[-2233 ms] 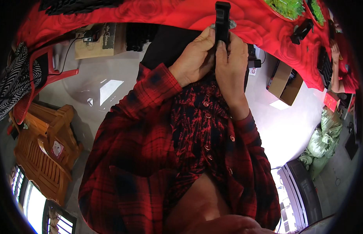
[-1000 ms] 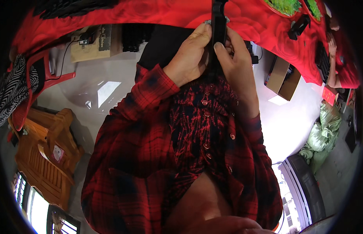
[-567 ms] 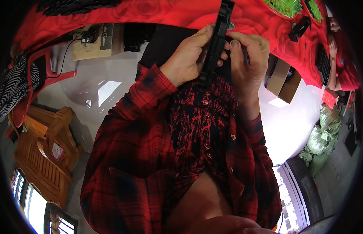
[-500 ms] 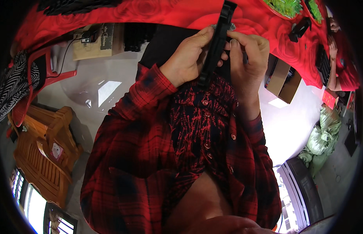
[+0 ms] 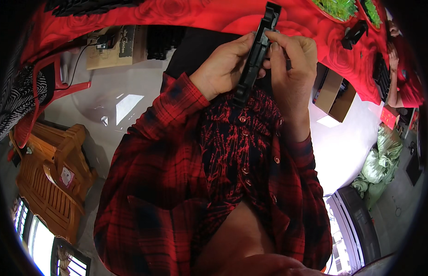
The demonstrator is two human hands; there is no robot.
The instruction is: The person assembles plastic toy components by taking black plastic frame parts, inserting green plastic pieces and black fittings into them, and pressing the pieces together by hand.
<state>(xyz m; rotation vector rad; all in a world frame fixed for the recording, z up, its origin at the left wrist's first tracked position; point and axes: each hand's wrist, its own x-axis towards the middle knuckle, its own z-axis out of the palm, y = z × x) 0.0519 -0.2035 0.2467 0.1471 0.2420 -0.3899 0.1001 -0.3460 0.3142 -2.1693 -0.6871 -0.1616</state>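
At the frame's upper centre, the left hand [image 5: 224, 68] holds a tilted black part [image 5: 253, 62] near the red-covered bench [image 5: 195, 14]; the right hand [image 5: 293, 64], finger and thumb narrowed, touches it, any grip unclear.

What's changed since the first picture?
The slender black plastic part has tilted, its far end now leaning right, near end swung left. The right hand has moved its thumb off the part's face to its right side. The left hand still grips it; the open cardboard box is unmoved.
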